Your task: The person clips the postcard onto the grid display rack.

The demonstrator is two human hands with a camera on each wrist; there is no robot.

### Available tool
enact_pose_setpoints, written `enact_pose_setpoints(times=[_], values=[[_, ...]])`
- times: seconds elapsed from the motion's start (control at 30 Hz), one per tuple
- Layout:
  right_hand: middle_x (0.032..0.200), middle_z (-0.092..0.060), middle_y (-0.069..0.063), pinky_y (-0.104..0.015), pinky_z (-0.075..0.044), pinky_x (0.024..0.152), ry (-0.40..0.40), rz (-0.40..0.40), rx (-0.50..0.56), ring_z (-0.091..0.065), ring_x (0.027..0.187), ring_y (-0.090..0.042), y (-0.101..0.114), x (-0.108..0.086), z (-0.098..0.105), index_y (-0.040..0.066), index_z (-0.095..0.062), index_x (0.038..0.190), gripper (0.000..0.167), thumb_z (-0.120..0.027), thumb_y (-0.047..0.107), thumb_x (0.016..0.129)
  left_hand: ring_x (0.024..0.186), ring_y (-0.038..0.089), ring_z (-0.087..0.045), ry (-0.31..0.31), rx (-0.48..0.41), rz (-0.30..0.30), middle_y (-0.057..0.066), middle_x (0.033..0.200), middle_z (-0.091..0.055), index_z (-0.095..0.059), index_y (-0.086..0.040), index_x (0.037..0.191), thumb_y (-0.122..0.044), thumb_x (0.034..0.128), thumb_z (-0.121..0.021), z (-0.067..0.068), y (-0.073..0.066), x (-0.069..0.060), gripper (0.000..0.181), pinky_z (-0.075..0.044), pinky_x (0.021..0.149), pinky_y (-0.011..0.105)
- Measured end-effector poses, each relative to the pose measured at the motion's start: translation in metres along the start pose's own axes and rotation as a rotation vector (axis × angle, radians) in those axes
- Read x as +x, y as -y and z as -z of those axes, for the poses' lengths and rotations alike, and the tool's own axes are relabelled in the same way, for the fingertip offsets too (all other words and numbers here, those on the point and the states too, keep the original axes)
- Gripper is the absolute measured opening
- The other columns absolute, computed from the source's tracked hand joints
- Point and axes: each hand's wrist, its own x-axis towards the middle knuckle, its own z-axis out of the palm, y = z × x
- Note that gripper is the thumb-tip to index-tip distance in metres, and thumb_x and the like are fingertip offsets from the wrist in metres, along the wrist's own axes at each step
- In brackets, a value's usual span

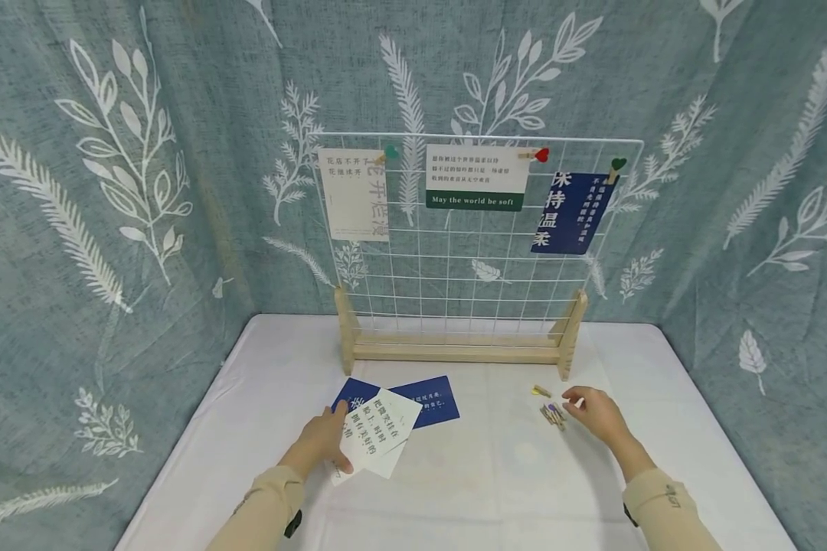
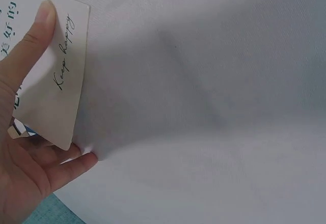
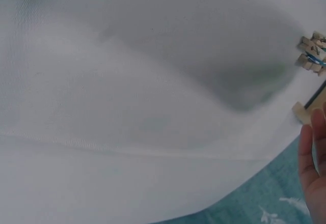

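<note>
My left hand (image 1: 322, 438) holds the edge of a white card (image 1: 390, 419) with dark lettering, thumb on top and fingers at its underside. In the left wrist view this card (image 2: 74, 46) reads "Keep happy". Under it lie another white card and blue cards (image 1: 436, 399), partly covered. At the right, my right hand (image 1: 598, 415) hovers beside a small heap of wooden clothespins (image 1: 553, 415), fingers loosely bent with nothing visible between them. One clothespin with a yellow decoration (image 1: 540, 391) lies just behind the heap.
A white wire grid (image 1: 448, 287) stands on a wooden base (image 1: 455, 353) at the back. Clothespins fix a cream card (image 1: 348, 203), a white-and-green card (image 1: 475, 180) and a blue card (image 1: 568, 218) to it. Patterned curtains (image 1: 55, 321) surround the white table (image 1: 455, 490).
</note>
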Motion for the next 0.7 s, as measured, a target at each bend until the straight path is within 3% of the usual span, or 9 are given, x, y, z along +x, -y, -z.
enact_pose_setpoints(times=[0.4,0.7], values=[[0.081,-0.067,-0.013,-0.031,-0.046,0.059,-0.012,-0.012,-0.002,-0.057,0.066,-0.017,0.0,0.007,-0.008,-0.005,-0.067,0.094,0.015,-0.066,0.004,0.082,0.101,0.052,-0.055,-0.026,0.018,-0.046,0.039,0.121,-0.049,-0.041,0.003,0.124,-0.023,0.0447,-0.093,-0.002,0.005,0.001,0.098,-0.047,0.091,0.058],[0.087,-0.067,-0.019,-0.043,-0.051,0.068,-0.043,-0.032,-0.036,-0.062,0.076,-0.03,0.006,0.012,-0.01,-0.006,-0.066,0.095,0.016,-0.065,0.004,0.082,0.095,0.047,-0.058,-0.025,0.029,-0.059,0.034,0.114,-0.052,-0.042,0.001,0.121,-0.024,0.0446,-0.093,-0.002,0.006,0.002,0.095,-0.048,0.088,0.056]])
